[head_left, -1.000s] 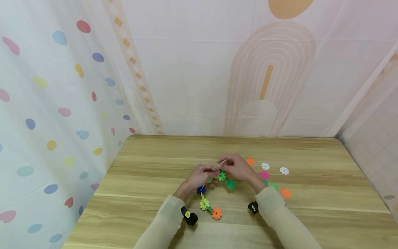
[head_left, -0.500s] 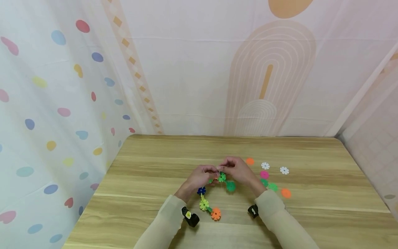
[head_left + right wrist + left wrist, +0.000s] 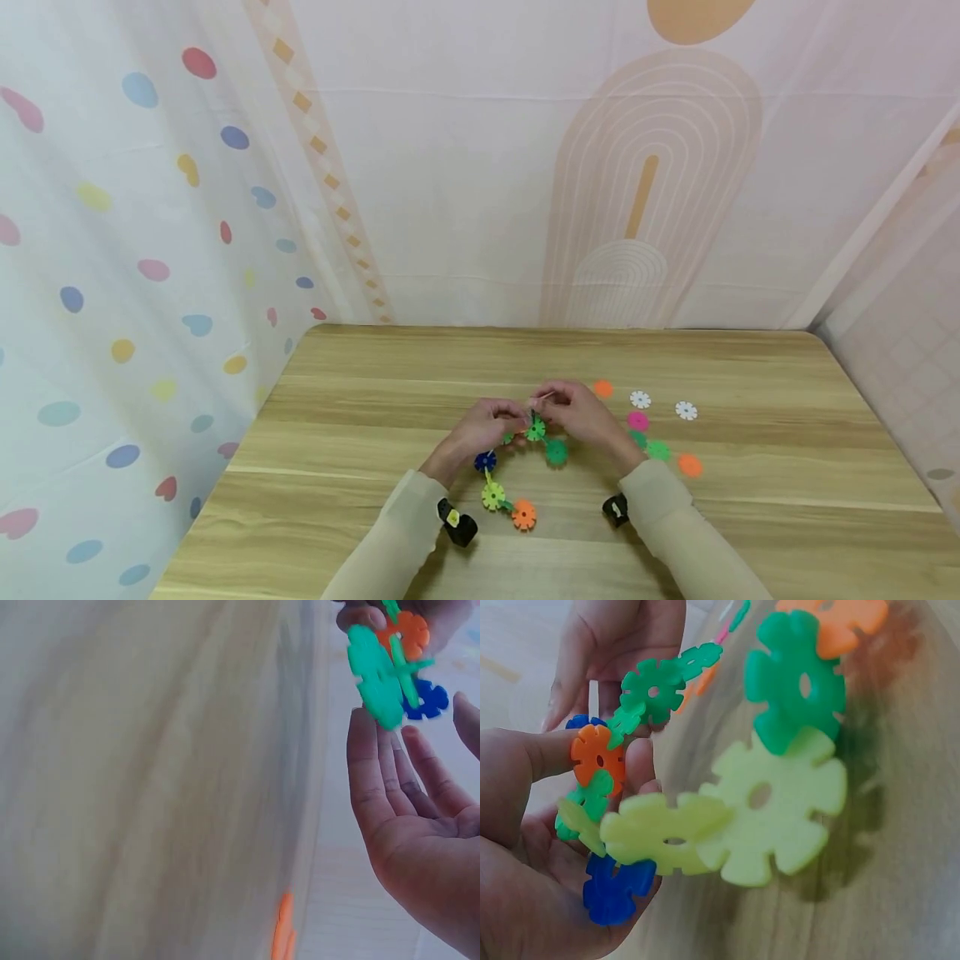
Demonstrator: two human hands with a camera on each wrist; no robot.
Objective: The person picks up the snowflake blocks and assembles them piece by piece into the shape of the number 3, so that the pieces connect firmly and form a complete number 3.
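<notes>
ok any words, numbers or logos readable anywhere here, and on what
None can be read. The snowflake pieces that the left hand holds are plain. The loose discs on the table carry no print. The backdrop shows only arches and coloured dots. The small yellow tag at the left wrist is too small to read.

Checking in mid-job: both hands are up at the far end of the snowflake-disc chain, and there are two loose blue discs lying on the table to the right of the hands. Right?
Not quite. The two loose discs to the right of the hands are white, not blue; the head view shows it. The rest holds: the left hand and right hand are both up at the far end of the chain on the table.
</notes>
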